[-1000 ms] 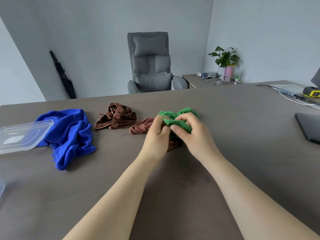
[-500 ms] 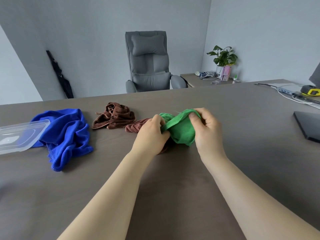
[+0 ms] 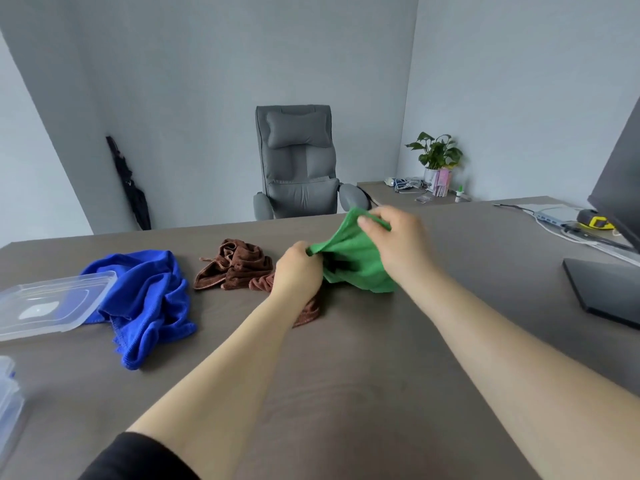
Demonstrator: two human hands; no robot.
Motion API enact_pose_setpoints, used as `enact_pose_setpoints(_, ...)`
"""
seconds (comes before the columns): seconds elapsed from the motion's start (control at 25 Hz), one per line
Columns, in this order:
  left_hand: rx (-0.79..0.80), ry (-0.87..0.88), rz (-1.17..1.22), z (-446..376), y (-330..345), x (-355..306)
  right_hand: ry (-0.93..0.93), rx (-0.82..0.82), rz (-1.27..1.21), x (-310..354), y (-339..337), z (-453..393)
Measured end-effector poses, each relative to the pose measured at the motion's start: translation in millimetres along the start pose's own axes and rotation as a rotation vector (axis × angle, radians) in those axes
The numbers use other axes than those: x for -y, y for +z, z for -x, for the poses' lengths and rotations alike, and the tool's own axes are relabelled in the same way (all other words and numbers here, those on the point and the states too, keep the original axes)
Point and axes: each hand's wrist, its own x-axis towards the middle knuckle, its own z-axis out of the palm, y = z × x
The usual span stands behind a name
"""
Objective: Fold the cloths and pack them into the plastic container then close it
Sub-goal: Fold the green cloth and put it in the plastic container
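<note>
A green cloth (image 3: pixel 353 258) hangs stretched above the desk between both hands. My left hand (image 3: pixel 298 271) pinches its lower left corner, and my right hand (image 3: pixel 398 240) pinches its upper edge, raised higher. Under my left hand lies a brown cloth (image 3: pixel 308 311), partly hidden. A second crumpled brown cloth (image 3: pixel 233 265) sits further left, and a bunched blue cloth (image 3: pixel 149 299) beyond that. A clear plastic lid (image 3: pixel 48 304) rests partly on the blue cloth at the left edge. A piece of the clear plastic container (image 3: pixel 8 407) shows at the lower left.
The grey desk (image 3: pixel 346 375) carries a dark flat device (image 3: pixel 602 289) at the right, with a monitor edge (image 3: pixel 620 178), cables and a yellow tool (image 3: pixel 595 221) behind it. A grey office chair (image 3: pixel 298 168) stands behind the desk. A potted plant (image 3: pixel 436 157) sits on a side table.
My hands lifted the green cloth off the brown one and pulled it apart; my right hand rose up and to the right. The camera tilted upward.
</note>
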Motion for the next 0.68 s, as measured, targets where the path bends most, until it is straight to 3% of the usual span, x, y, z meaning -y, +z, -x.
enact_pose_setpoints(0.12,-0.074,0.008,0.186,-7.5,-35.5,-25.2,0.036,-0.110,-0.062,26.3,-27.1,-34.0)
enact_pose_setpoints(0.36,-0.040,0.151,0.131,-1.4,-124.1,-49.9,0.193,-0.211,-0.250,68.6,-79.4,-51.2)
enact_pose_setpoints(0.68,-0.125,0.103,-0.206,65.6,-233.3,-82.8,0.201,-0.176,-0.228,137.5,-137.1,-4.9)
